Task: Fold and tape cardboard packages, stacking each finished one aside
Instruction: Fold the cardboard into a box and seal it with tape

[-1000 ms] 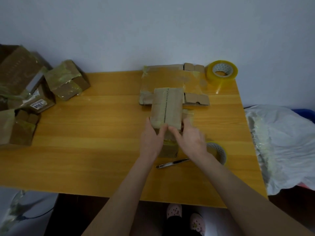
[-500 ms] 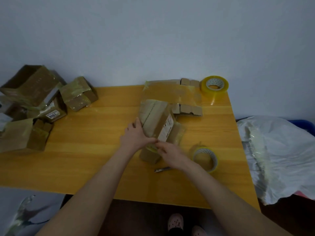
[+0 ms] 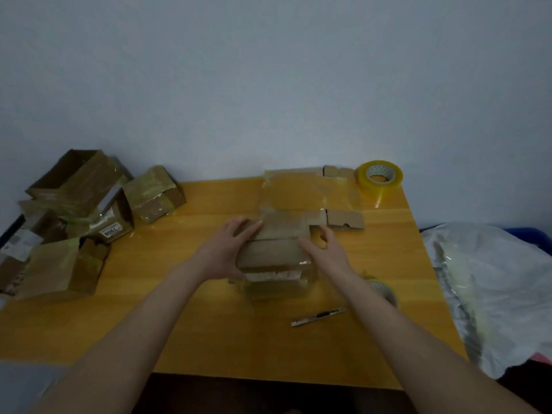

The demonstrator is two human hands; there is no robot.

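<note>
A small brown cardboard package point(image 3: 273, 249), partly wrapped in clear tape, stands in the middle of the wooden table point(image 3: 185, 318). My left hand point(image 3: 230, 249) grips its left side, fingers over the top edge and thumb low on the front. My right hand point(image 3: 324, 249) holds its right side with curled fingers. Behind it lies a flattened, taped cardboard sheet point(image 3: 304, 195). A yellow tape roll point(image 3: 378, 177) stands at the table's far right corner. A second tape roll point(image 3: 383, 291) is mostly hidden under my right forearm.
A heap of taped boxes point(image 3: 80, 216) fills the table's left end. A utility knife point(image 3: 318, 316) lies near the front, right of centre. A white plastic bag point(image 3: 493, 294) sits beside the table's right edge. The wall stands just behind the table.
The package has been turned from a tilted pose to lie crosswise between both hands. My right hand moved from its front corner to its right side. The camera tilted upward.
</note>
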